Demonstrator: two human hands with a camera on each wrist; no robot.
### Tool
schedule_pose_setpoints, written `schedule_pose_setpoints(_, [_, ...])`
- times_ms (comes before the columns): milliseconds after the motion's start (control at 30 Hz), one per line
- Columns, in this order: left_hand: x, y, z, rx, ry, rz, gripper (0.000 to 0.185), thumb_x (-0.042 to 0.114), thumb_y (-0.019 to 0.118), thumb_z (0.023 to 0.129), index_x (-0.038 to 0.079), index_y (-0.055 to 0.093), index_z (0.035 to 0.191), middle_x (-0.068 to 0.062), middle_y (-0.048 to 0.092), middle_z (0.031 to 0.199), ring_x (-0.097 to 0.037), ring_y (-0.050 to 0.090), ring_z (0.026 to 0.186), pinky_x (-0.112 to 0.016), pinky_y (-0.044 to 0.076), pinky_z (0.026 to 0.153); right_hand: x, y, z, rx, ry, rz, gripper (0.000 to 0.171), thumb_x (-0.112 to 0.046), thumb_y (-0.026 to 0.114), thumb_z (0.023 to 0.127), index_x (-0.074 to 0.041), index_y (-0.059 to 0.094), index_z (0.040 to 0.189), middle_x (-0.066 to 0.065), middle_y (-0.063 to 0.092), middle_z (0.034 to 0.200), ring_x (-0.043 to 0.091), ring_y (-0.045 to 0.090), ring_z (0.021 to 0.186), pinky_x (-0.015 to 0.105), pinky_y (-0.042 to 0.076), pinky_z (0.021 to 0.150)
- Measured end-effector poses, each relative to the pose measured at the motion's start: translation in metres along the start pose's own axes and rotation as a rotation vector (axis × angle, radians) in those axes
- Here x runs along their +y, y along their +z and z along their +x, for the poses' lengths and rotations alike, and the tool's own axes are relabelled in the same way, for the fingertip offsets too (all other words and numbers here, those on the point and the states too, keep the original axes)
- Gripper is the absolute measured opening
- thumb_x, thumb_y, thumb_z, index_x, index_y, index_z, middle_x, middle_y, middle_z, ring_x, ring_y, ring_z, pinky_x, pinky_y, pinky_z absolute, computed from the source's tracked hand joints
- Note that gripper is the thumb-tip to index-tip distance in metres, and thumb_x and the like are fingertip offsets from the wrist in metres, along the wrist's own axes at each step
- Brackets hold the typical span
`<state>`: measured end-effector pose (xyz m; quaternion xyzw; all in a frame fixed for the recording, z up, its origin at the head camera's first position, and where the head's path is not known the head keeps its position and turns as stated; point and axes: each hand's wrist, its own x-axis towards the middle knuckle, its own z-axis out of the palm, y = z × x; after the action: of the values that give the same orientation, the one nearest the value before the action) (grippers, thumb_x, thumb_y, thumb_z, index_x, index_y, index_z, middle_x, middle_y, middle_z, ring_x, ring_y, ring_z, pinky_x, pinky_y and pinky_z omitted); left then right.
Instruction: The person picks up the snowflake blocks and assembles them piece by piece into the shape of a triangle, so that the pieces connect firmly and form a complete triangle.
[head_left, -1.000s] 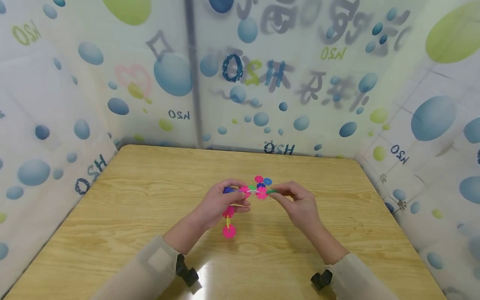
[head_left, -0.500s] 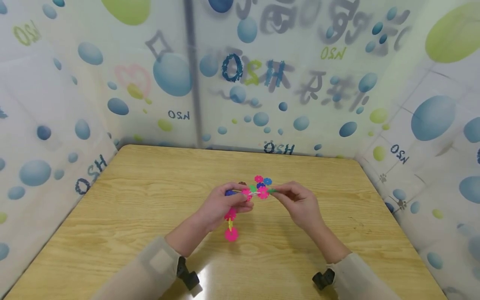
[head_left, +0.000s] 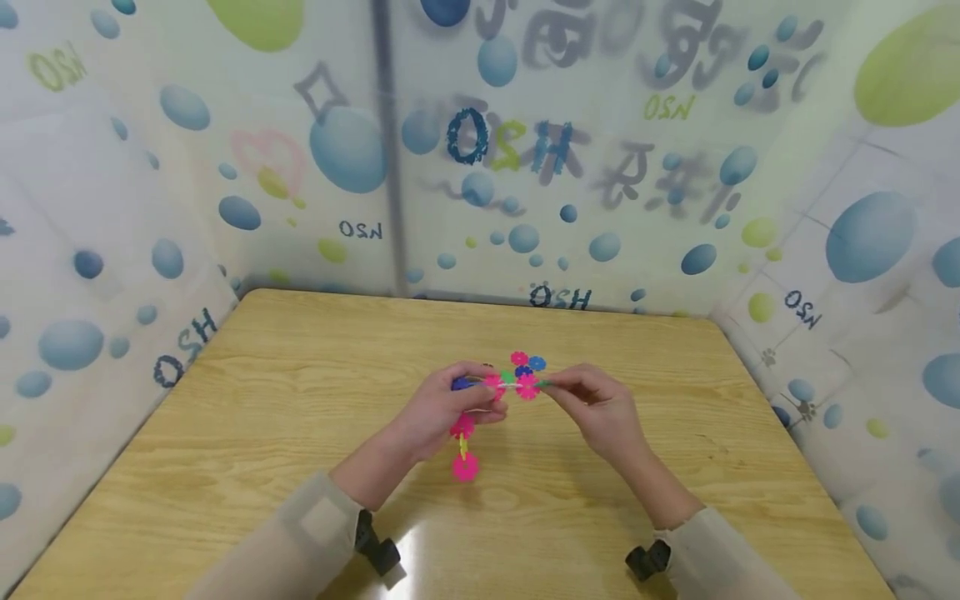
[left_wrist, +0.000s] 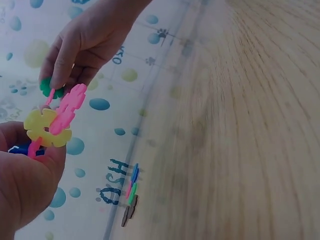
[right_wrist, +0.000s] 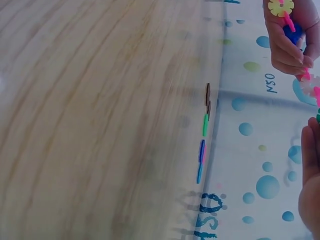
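Both hands, left hand (head_left: 442, 408) and right hand (head_left: 596, 408), pinch the snowflake-disc chain (head_left: 510, 383) between them above the tabletop (head_left: 262, 433); uneven pull would probably pop a joint, dropping discs.

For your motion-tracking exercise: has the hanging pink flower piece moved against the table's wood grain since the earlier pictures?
Barely: the hanging pink flower piece sits slightly right of and below its earlier spot on the table; part may be camera shift.

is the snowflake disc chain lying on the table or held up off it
Held up. Both hands, left hand and right hand, pinch the chain of pink, yellow and green plastic snowflake discs above the wooden table; one pink end dangles.
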<state>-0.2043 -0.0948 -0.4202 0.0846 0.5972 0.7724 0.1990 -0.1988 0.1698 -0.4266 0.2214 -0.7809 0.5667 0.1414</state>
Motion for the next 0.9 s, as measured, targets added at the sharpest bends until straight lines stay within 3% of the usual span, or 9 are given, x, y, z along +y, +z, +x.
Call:
schedule_pose_setpoints(267, [-0.0024,-0.0033,0.0046,-0.046,-0.086,-0.097,0.045,0.018,0.054,0.114,-0.004,0.050,0.152,-0.008,0.070,0.122,-0.017,0.079,0.104,-0.044,0.066,0.099,0.0050,-0.0048,0.0000,-0.055,0.047,-0.028,0.014,0.000,0.079,0.099,-0.004,0.081,0.112,0.009,0.076,0.110,0.004,0.073,0.097,0.020,0.063,0.089])
schedule_pose_setpoints(467, [-0.0014,-0.0044,0.0051,-0.077,-0.127,-0.120,0.050,0.028,0.046,0.115,-0.004,0.048,0.153,-0.011,0.068,0.129,-0.017,0.079,0.106,-0.051,0.060,0.109,0.0068,-0.0049,0.0002,-0.135,0.007,-0.137,0.020,-0.004,0.080,0.100,-0.013,0.082,0.117,0.003,0.076,0.112,0.005,0.072,0.102,0.025,0.064,0.091])
schedule_pose_setpoints(600, [0.0020,-0.0039,0.0034,-0.103,-0.136,-0.116,0.054,0.034,0.044,0.116,-0.004,0.046,0.155,-0.010,0.069,0.132,-0.017,0.079,0.105,-0.049,0.062,0.106,0.0062,-0.0034,0.0000,-0.112,0.019,-0.183,0.020,-0.007,0.081,0.100,-0.015,0.082,0.118,0.002,0.077,0.108,0.007,0.073,0.096,0.026,0.064,0.088])
schedule_pose_setpoints(733, [0.0055,-0.0044,0.0019,-0.120,-0.135,-0.079,0.058,0.038,0.042,0.117,-0.001,0.040,0.161,-0.011,0.066,0.135,-0.015,0.078,0.107,-0.041,0.065,0.101,0.0039,-0.0044,0.0002,-0.067,0.089,-0.174,0.019,-0.011,0.080,0.101,-0.014,0.081,0.120,0.005,0.077,0.108,0.007,0.071,0.090,0.023,0.062,0.082])
schedule_pose_setpoints(900, [0.0064,-0.0064,-0.0001,-0.078,-0.116,0.005,0.058,0.034,0.045,0.117,0.006,0.034,0.167,-0.024,0.058,0.151,-0.026,0.076,0.120,-0.046,0.063,0.105,0.0030,-0.0093,0.0026,-0.032,0.187,-0.138,0.019,-0.015,0.078,0.103,-0.012,0.080,0.122,0.009,0.078,0.107,0.008,0.072,0.089,0.023,0.061,0.076])
